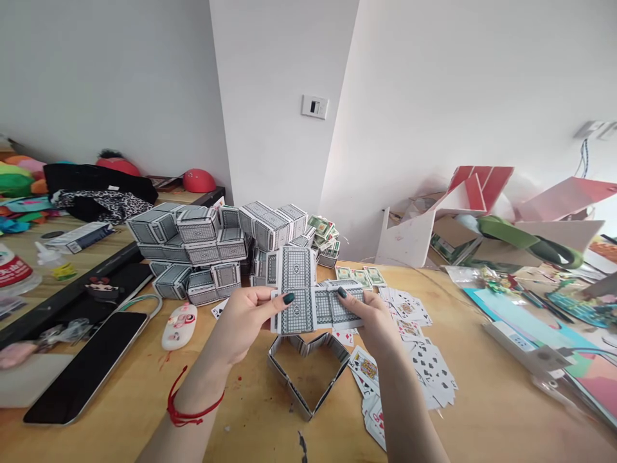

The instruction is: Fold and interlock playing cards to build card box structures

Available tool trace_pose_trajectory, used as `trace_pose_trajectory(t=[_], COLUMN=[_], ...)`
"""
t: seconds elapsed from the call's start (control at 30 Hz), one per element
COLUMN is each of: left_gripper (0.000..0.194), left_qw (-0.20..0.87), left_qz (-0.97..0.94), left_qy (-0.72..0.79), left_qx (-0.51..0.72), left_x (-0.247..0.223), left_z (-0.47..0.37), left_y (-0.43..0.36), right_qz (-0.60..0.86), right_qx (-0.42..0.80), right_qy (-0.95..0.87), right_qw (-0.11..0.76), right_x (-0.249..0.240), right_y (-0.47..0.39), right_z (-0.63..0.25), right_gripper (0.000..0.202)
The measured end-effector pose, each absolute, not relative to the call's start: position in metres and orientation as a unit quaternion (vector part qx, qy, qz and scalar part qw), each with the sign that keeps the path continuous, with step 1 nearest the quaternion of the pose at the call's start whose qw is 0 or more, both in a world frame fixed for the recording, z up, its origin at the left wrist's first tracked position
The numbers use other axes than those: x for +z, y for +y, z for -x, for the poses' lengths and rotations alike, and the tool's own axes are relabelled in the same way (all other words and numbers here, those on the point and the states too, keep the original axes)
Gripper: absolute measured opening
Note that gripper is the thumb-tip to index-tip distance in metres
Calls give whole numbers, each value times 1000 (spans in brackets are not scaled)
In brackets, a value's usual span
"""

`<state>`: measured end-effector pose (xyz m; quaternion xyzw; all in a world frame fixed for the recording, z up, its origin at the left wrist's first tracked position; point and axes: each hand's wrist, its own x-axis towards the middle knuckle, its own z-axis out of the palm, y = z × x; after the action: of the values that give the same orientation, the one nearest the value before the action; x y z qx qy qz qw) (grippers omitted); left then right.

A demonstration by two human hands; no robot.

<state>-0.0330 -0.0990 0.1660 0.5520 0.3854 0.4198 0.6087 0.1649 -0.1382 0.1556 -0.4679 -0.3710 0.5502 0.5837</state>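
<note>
Several grey-backed playing cards [296, 276] are held up at the centre, some upright and others lying sideways and overlapping. My left hand [248, 321] pinches the upright cards, its thumb on their front. On the right end of the sideways cards, my right hand [376, 315] is closed with its thumb on top. Below them on the table stands a heart-shaped frame [308, 411] made of folded cards. Behind the held cards rises a stack of card-built blocks [202, 251]. Loose face-up cards [429, 370] spread beside and partly behind my right forearm.
A white mouse [178, 326] and a black phone [87, 370] lie at the left. Green card pieces [359, 276] sit behind my right hand. At the right are a power strip [525, 347] and open boxes [409, 235]. A wall stands behind the wooden table [482, 399].
</note>
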Motion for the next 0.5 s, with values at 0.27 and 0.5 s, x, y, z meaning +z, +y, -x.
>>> trace_pose_trajectory(t=[0.27,0.5], left_gripper=[30,35], left_qw=[598,531], left_qz=[-528,-567], left_qy=[401,425], left_qx=[449,464], left_x=[156,151], left_z=[28,15], left_y=[-96,-102], right_qz=[500,498], right_qx=[544,517], right_qy=[-309,-324], right_qw=[600,616], right_x=[150,152], right_y=[-138,-140], right_z=[-158,-148], right_gripper=[21,21])
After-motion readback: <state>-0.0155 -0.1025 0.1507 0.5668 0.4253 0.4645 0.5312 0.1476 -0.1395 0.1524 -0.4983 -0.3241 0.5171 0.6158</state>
